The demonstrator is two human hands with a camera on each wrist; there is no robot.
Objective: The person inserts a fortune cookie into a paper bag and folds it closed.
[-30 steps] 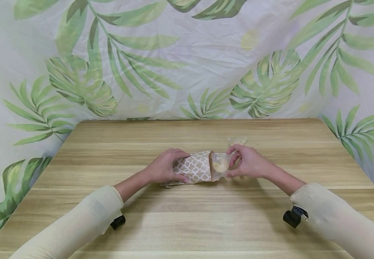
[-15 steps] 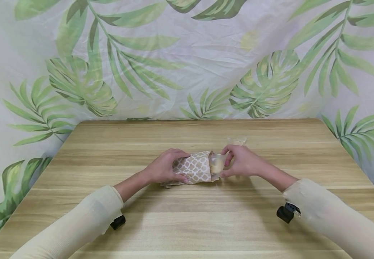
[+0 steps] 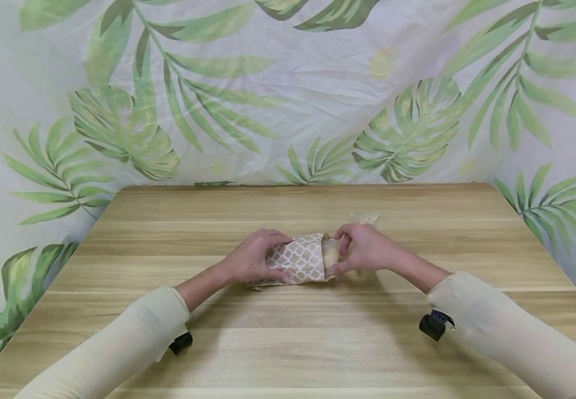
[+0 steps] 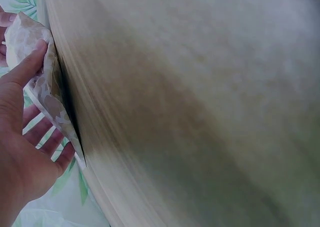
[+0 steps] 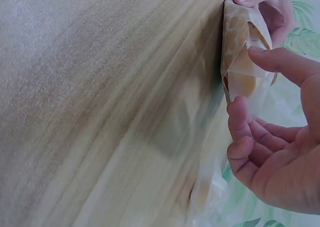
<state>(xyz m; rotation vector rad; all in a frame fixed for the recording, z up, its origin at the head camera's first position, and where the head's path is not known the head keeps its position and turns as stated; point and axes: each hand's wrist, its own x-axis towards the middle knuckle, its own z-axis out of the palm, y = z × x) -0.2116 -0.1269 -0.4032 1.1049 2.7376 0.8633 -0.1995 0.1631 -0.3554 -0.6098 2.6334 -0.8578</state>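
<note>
A leaf-printed backdrop [image 3: 317,100] is filling the space behind a wood-grain table [image 3: 288,349], whose near edge is running out of frame. On that table a gold-and-white patterned paper bag [image 3: 297,259] is lying on its side, its mouth facing the person's right, probably so that both hands can work along one line. The left hand [image 3: 254,258] is gripping its closed end, thumb on the near side and fingers across the far side, apparently steadying it; its palm is covering part of that end. The right hand [image 3: 367,250] is holding a clear packet [image 3: 331,257] by its outer end, thumb and forefinger parted by about the packet's breadth, seemingly to keep it lined up with the opening. The packet is sitting partly inside the mouth, so how deep it is reaching is staying hidden, and its pale yellow contents are proving hard to identify. Beyond the right hand, another clear wrapper [image 3: 365,218] is lying on the table, partly masked by that hand and cut off in the right wrist view.
</note>
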